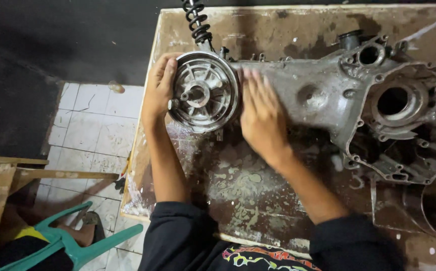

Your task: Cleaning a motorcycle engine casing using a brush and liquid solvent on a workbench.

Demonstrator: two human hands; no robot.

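Note:
A grey metal engine casing (328,95) lies across a stained workbench (238,185). At its left end sits a round ribbed metal drum (205,92) with a hub in its centre. My left hand (158,90) cups the drum's left rim, fingers curled over the edge. On the drum's right side my right hand (260,113) lies flat with spread fingers, partly on the casing's arm. A coiled black spring shock absorber (197,22) rises behind the drum.
The casing's right end has a large round opening (394,100) and several bolt holes. Left of the bench lie white floor tiles (92,115), a wooden piece (52,174) and a teal plastic chair (77,241).

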